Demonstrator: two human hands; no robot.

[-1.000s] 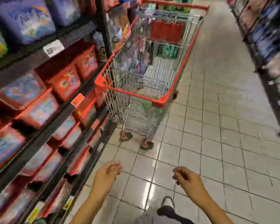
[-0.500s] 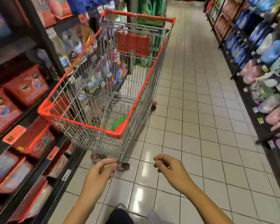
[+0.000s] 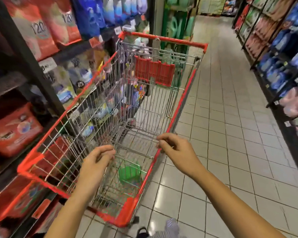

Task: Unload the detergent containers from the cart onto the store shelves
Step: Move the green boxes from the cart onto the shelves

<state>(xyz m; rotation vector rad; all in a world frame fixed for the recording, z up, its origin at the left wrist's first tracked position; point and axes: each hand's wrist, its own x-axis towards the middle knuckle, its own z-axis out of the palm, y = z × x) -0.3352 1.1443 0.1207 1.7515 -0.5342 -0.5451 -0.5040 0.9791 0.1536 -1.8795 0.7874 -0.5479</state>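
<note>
Presently left hand (image 3: 96,160), right hand (image 3: 175,150) poised over cart (image 3: 179,103), loosely curled, empty; cart beside shelves (image 3: 41,79) shortens transfer.

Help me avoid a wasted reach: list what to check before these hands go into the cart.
1. Left hand free: ok, loosely curled, holding nothing.
2. Right hand free: ok, empty above the cart.
3. Something left in the cart: ok, a green item lies at its bottom, near end.
4. Green item is detergent: cannot tell, blurred behind the wires.
5. Cart beside the left shelves: ok.
6. Free shelf slot: cannot tell.
</note>
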